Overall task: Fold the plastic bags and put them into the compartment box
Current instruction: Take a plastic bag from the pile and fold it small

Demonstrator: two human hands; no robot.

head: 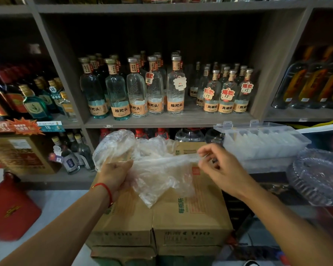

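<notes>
Step in hand: flattening. The left hand [116,174] grips the plastic bag [158,169] bunched; the right hand [217,166] pinches its edge, above the cartons [190,217]. Next: fold, then load the compartment box [265,141] right.

I face a grey-brown wooden shelving unit [169,121] in dim light, its compartments packed with clear glass liquor bottles [136,93]; stacked brown cardboard cartons [190,223] stand on a pale floor [52,204].
</notes>
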